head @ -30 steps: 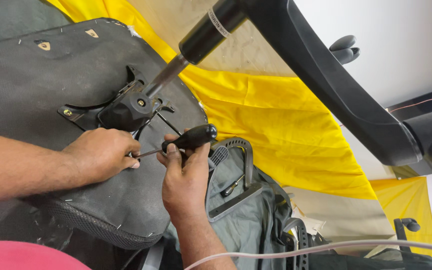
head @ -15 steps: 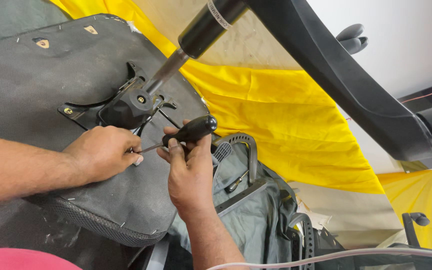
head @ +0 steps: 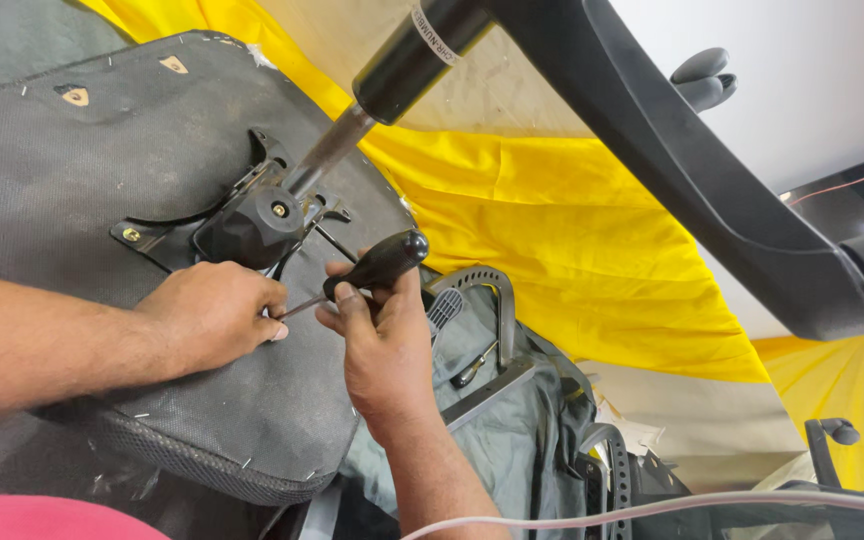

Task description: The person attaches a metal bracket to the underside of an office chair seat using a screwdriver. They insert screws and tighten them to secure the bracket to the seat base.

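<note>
Working a screwdriver on an upturned chair seat

A yellow fabric sheet (head: 572,230) is spread across the background. An upturned office chair seat with a dark grey fabric underside (head: 102,170) is seen at left, stapled along its edge. A black curved plastic chair base leg (head: 712,190) is seen overhead, with a black gas-lift cylinder with a silver rod (head: 392,85) running down to a black metal tilt mechanism plate (head: 247,225) bolted to the seat. A grey bag with a black frame (head: 497,400) is seen below right.

The left hand (head: 214,315) is rested on the seat just below the mechanism, fingers curled narrow around the shaft tip. The right hand (head: 382,350) is closed on a black-handled screwdriver with a thin metal shaft (head: 377,268), which is pointed left, just beside the mechanism, against the seat underside.
</note>
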